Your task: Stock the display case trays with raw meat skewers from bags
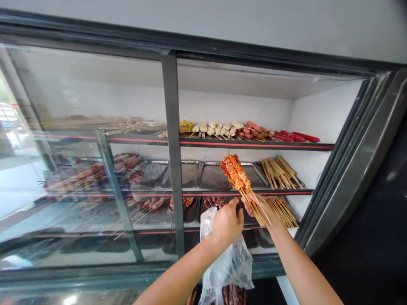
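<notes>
My right hand point(259, 207) grips the skewers point(237, 173) by their sticks, meat pointing up-left before the middle shelf point(222, 191); my left hand point(226, 224), just beside, pinches the plastic bag point(227, 264) hanging below.

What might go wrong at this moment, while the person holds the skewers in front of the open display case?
1. The right hand grips the bundle of orange meat skewers only by the stick ends, so one may slip out.
2. The left hand pinches the clear plastic bag; sharp sticks may pierce it.
3. The skewer tips are near the metal tray on the middle shelf and may catch on it.
</notes>
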`<state>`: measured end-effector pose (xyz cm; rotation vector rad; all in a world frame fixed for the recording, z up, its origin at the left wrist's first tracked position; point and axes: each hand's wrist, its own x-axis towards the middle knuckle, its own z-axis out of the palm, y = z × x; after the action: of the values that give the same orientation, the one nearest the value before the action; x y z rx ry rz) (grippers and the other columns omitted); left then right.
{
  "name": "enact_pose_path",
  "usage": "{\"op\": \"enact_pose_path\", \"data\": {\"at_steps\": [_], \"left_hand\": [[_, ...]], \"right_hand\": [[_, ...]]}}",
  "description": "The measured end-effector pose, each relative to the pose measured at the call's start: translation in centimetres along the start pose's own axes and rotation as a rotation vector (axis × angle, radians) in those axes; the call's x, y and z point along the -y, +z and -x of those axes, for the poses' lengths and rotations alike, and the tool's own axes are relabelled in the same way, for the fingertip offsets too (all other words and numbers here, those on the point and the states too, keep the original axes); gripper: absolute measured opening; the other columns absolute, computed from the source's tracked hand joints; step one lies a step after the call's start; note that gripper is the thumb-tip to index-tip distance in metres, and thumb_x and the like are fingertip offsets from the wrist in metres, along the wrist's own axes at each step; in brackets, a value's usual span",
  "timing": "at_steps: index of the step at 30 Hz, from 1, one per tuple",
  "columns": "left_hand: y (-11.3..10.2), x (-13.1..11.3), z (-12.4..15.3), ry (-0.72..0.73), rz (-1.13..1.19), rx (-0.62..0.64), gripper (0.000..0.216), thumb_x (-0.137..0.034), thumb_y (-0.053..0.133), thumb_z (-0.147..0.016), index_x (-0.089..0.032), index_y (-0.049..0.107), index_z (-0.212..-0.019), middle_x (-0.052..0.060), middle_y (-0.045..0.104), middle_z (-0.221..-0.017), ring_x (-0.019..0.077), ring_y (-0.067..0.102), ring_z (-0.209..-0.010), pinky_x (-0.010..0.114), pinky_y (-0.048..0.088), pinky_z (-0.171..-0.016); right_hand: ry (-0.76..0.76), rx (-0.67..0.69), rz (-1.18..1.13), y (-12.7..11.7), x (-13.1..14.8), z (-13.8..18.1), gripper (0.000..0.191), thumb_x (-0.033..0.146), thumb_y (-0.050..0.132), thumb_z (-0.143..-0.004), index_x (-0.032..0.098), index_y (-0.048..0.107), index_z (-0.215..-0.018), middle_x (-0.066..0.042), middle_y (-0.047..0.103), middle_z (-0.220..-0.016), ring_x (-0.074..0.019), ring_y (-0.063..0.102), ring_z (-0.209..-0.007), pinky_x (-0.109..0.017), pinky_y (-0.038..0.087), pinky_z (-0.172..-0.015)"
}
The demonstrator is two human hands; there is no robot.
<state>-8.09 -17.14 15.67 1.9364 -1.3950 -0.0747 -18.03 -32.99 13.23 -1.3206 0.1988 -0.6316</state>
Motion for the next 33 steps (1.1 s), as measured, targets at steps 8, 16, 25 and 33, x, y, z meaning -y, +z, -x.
{"op": "enact_pose_path", "data": {"at_steps": [8,16,25,33], "left_hand": [[0.1,0.4,0.4,-0.012,-0.032,0.066,0.039,-0.022,0.048,-0.094,-0.009,0.059,-0.129,0.015,0.074,-0.106,0.0278,0.072,-0.095,0.037,0.055,-0.086],[-0.1,1.0,0.6,-0.041,-0.048,0.077,0.039,-0.023,0.048,-0.094,-0.009,0.061,-0.128,0.015,0.075,-0.102,0.0277,0.072,-0.094,0.036,0.054,-0.085],[-0.2,2.3,1.2,-0.043,-0.077,0.101,0.033,-0.022,0.049,-0.093,-0.012,0.066,-0.120,0.014,0.075,-0.100,0.0286,0.072,-0.093,0.037,0.054,-0.082],[-1.2,3.4,2.1,-0.060,-0.079,0.117,0.030,-0.021,0.049,-0.093,-0.014,0.068,-0.115,0.012,0.074,-0.105,0.0256,0.071,-0.094,0.035,0.053,-0.085]], "right_hand": [[0.038,-0.035,0.141,-1.6,-0.2,0.7,0.048,0.063,0.068,-0.082,0.015,0.063,-0.082,0.001,0.051,-0.055,-0.0089,0.043,-0.045,-0.021,0.033,-0.041],[0.054,-0.166,0.498,-4.0,2.6,0.0,0.044,0.064,0.060,-0.081,0.021,0.051,-0.080,0.000,0.057,-0.058,-0.0147,0.051,-0.047,-0.027,0.039,-0.046],[0.169,-0.426,1.939,-3.2,8.8,-6.7,0.035,0.032,0.049,-0.096,0.008,0.074,-0.093,-0.021,0.072,-0.097,-0.0265,0.069,-0.090,-0.030,0.044,-0.070],[0.290,-0.384,1.905,-3.1,6.8,-10.8,0.034,0.028,0.054,-0.095,0.002,0.073,-0.108,-0.027,0.071,-0.105,-0.0314,0.069,-0.103,-0.034,0.049,-0.080]]}}
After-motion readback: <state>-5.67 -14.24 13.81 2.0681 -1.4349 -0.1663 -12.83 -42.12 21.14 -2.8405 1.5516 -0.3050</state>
